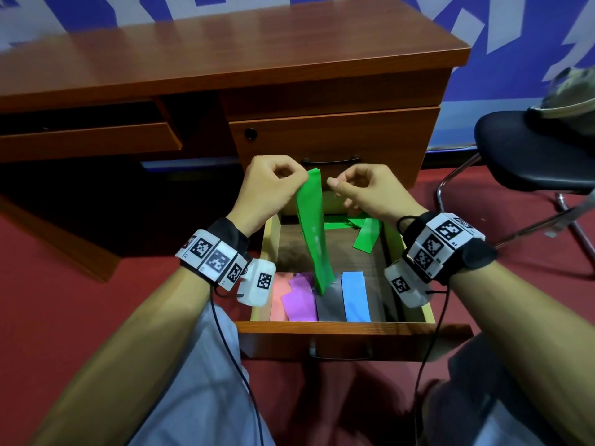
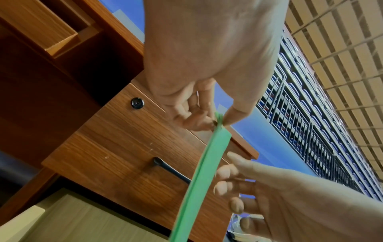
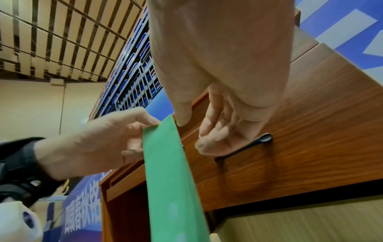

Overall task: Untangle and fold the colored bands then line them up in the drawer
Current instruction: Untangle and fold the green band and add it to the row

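Note:
A long green band [image 1: 312, 226] hangs doubled from my left hand [image 1: 304, 179], which pinches its top end between thumb and fingers [image 2: 219, 122]. Its lower end dangles into the open drawer [image 1: 354, 328], over a grey band [image 1: 328, 305]. My right hand [image 1: 335, 185] hovers just right of the band's top with fingers loosely curled and holds nothing; its thumb tip [image 3: 182, 121] sits by the band's upper corner [image 3: 167, 163]. Folded salmon [image 1: 277, 300], purple [image 1: 301, 299], grey and blue [image 1: 354, 296] bands lie side by side at the drawer's front. More green band [image 1: 365, 236] lies loose at the back right.
The wooden desk [image 1: 225, 59] stands ahead, with a closed drawer and its black handle [image 1: 330, 161] right behind my hands. A black chair [image 1: 531, 156] carrying a bag stands at the right. Red carpet surrounds the drawer, and my knees flank its front.

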Demonstrator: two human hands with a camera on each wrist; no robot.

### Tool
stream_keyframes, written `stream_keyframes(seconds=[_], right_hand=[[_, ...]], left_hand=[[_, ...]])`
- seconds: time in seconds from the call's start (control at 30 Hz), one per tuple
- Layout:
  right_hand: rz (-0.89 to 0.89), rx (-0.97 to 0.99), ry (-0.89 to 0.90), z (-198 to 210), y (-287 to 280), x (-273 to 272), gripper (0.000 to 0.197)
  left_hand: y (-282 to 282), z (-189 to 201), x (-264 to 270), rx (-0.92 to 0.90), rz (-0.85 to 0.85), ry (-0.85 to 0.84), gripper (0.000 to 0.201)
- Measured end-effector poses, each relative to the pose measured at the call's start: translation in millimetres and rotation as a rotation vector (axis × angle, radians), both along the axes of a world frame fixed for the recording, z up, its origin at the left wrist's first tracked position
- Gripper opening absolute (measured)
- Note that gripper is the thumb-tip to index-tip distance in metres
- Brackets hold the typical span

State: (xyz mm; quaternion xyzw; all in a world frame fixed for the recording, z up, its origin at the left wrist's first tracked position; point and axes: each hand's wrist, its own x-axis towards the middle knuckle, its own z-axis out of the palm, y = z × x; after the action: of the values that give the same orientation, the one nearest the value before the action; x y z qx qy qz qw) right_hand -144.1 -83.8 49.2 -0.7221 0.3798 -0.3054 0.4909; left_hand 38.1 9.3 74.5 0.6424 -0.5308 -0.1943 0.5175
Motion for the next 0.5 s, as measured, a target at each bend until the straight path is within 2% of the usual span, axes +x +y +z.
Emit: stream_keyframes(seconds=[0.17, 0.23, 0.37, 0.43, 0.5], right_hand=[[0.052, 0.113, 0.536, -45.7, -21.2, 6.8, 0.018], [0.065, 0.178, 0.694, -73.6, -26.3, 10.3, 0.018], [0.097, 0.097, 1.010, -166.5, -74.5, 11.0, 0.029], [0.111, 0.029, 1.158, -174.8, -73.6, 10.6, 0.030], [0.159, 0.017, 1.212, -167.2, -68.4, 14.7, 0.020]], left_hand=[[0.1, 1.9, 1.5, -0.113, 0.068, -0.047, 0.015], [-1.4, 1.0, 2.2, -0.133, 0.068, -0.042, 0.015], [-6.0, -5.4, 3.7, -0.111, 0.074, -0.049, 0.015], [-6.8, -7.1, 3.1, -0.099, 0.058, -0.058, 0.014], [-7.0, -7.6, 3.7, -0.095, 0.055, -0.083, 0.014]])
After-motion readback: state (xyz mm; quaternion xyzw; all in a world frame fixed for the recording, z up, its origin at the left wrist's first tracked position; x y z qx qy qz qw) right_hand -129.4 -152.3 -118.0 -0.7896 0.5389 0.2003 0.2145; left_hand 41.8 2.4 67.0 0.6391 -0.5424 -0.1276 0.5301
